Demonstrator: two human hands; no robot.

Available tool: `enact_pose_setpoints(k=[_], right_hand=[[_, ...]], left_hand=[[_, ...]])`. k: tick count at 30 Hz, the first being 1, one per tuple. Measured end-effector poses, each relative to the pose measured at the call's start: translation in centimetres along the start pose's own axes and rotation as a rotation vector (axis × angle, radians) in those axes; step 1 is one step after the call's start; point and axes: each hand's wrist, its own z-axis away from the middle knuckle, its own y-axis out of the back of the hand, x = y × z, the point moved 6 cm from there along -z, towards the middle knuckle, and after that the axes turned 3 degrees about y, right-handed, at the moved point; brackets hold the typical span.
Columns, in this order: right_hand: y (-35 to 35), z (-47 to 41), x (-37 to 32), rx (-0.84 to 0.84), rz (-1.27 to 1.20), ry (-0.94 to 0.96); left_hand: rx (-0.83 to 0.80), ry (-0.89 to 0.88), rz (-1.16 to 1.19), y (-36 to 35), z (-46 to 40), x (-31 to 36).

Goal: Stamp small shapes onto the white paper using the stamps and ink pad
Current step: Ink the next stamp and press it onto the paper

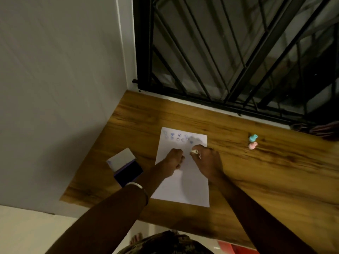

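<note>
Stamping risk noted: ink may have thinned, giving a faint print, and any sideways slip on contact would smear it, since the white paper [183, 180] lies loose on the desk [256, 171]. Right hand [207, 162] pinches a small pale stamp [194, 152] at its fingertips, low over the sheet just below two rows of blue prints [177, 137]. Left hand [174, 160] is curled into a loose fist resting on the paper; cannot tell if it holds anything. Ink pad [126, 168] sits open, left of the sheet. Teal stamp [253, 138] and pink stamp [252, 145] lie well right.
</note>
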Motion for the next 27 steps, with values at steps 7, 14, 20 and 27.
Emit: enact_pose_setpoints(k=[7, 14, 20, 27], right_hand=[[-0.6, 1.5, -1.4, -0.039, -0.150, 0.015], [-0.6, 2.4, -2.7, -0.022, -0.262, 0.062], [-1.4, 2.1, -3.2, -0.036, -0.251, 0.066], [-1.3, 2.1, -3.5, 0.010, -0.198, 0.090]], left_hand=[[-0.118, -0.003, 0.208, -0.1, 0.6, -0.3], [-0.173, -0.037, 0.191, 0.0, 0.9, -1.3], [-0.122, 0.004, 0.230, 0.0, 0.8, -1.3], [-0.188, 0.002, 0.237, 0.0, 0.8, -0.9]])
